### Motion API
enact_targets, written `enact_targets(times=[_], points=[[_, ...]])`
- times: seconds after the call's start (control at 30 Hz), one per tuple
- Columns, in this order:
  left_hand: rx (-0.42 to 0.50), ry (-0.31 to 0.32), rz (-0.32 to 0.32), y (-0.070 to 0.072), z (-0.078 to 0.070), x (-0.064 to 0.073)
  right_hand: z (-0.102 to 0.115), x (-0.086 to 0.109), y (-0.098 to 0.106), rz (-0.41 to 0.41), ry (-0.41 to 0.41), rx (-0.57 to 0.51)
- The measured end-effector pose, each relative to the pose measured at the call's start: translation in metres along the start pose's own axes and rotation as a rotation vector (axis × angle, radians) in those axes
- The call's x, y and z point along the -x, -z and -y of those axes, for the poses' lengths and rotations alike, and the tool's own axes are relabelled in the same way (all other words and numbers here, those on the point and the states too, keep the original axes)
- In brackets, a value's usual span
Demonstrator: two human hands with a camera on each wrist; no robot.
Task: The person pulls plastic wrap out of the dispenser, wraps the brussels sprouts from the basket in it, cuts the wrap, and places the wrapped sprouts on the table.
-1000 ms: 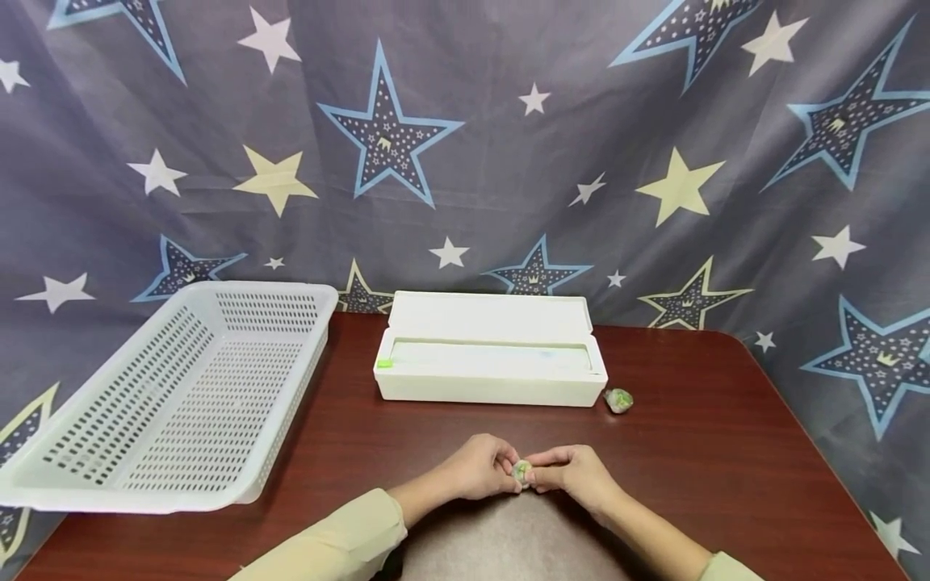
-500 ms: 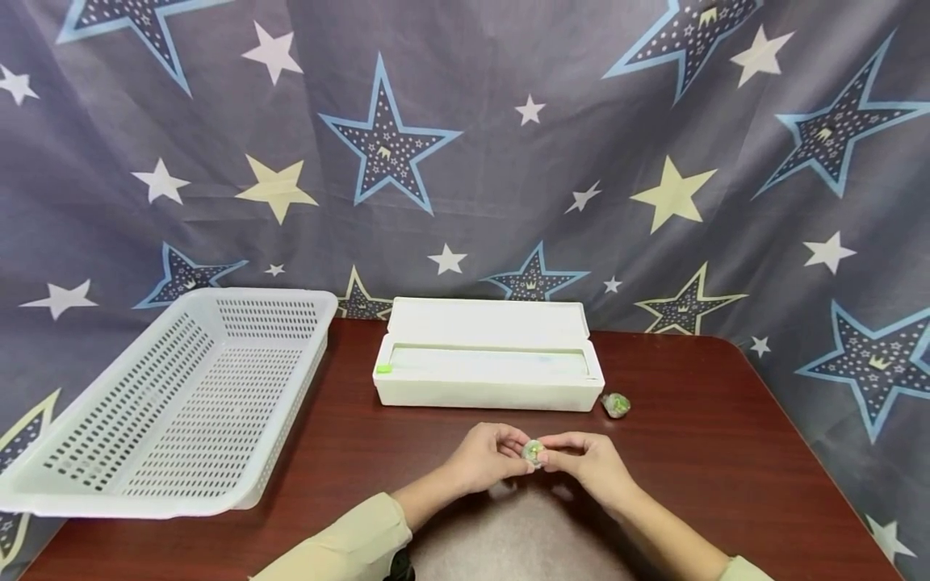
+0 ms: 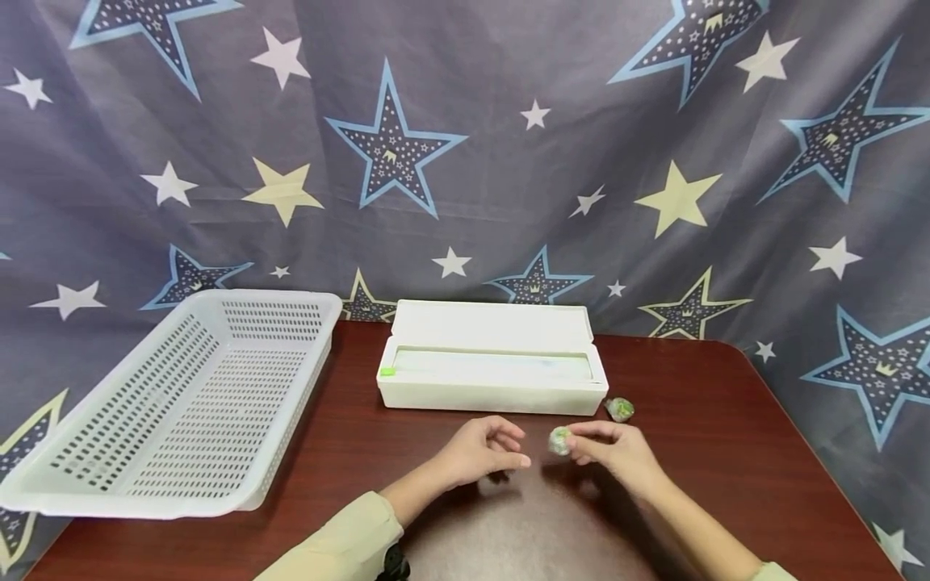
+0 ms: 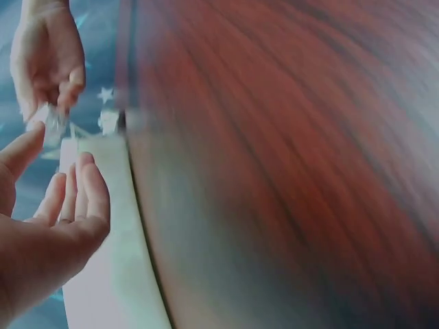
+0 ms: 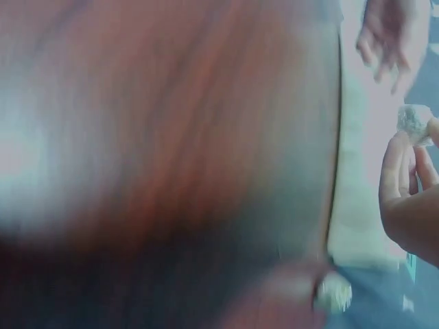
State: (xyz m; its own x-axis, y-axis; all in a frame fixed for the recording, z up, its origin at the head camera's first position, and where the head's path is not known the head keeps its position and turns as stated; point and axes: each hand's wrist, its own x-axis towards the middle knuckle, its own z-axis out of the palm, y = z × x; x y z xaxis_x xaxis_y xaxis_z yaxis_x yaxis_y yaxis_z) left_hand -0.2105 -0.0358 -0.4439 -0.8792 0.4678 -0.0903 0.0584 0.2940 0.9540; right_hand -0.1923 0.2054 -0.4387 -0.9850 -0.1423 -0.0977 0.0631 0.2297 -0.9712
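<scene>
Thumb and fingers of my right hand (image 3: pixel 623 457) pinch a small round bundle (image 3: pixel 559 440), whitish green and wrapped in clear film, held above the table. In the right wrist view the same bundle (image 5: pixel 414 124) sits at the fingertips. My left hand (image 3: pixel 479 452) is apart from it, just to the left, fingers loosely bent and thumb extended with nothing between them. A second film-wrapped green bundle (image 3: pixel 620 409) lies on the table beside the right end of a long white box (image 3: pixel 490 397), beyond my right hand.
The white box has its lid raised at the back and a green tab (image 3: pixel 388 372) at its left front. A large white perforated plastic basket (image 3: pixel 296 420) stands on the left of the dark red wooden table (image 3: pixel 726 452). A star-patterned curtain (image 3: pixel 479 210) hangs behind.
Both hands held the bundle and lifted it from the table. Then the left hand let go, and the right hand has moved right with the bundle.
</scene>
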Motion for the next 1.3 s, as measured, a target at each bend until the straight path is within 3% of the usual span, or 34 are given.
enact_targets(times=[0.17, 0.3, 0.47, 0.63, 0.87, 1.17, 1.3], points=[[-0.080, -0.032, -0.062, 0.024, 0.009, 0.010, -0.004, -0.003, 0.045, -0.148, -0.009, -0.029], [-0.119, -0.022, -0.118, 0.042, 0.014, 0.018, -0.011, -0.008, 0.080, -0.253, -0.048, -0.132], [-0.157, 0.004, -0.175, 0.058, 0.020, 0.022, -0.025, -0.016, 0.108, -0.322, -0.084, -0.145], [-0.187, 0.053, -0.202, 0.069, 0.026, 0.024, -0.038, -0.028, 0.110, -0.323, -0.159, -0.062], [-0.191, 0.071, -0.240, 0.076, 0.029, 0.026, -0.048, -0.045, 0.098, -0.303, -0.185, 0.027], [-0.207, 0.087, -0.280, 0.081, 0.032, 0.029, -0.051, -0.045, 0.101, -0.245, -0.218, 0.086], [-0.249, 0.087, -0.323, 0.086, 0.026, 0.029, -0.046, -0.042, 0.103, -0.284, -0.213, 0.179]])
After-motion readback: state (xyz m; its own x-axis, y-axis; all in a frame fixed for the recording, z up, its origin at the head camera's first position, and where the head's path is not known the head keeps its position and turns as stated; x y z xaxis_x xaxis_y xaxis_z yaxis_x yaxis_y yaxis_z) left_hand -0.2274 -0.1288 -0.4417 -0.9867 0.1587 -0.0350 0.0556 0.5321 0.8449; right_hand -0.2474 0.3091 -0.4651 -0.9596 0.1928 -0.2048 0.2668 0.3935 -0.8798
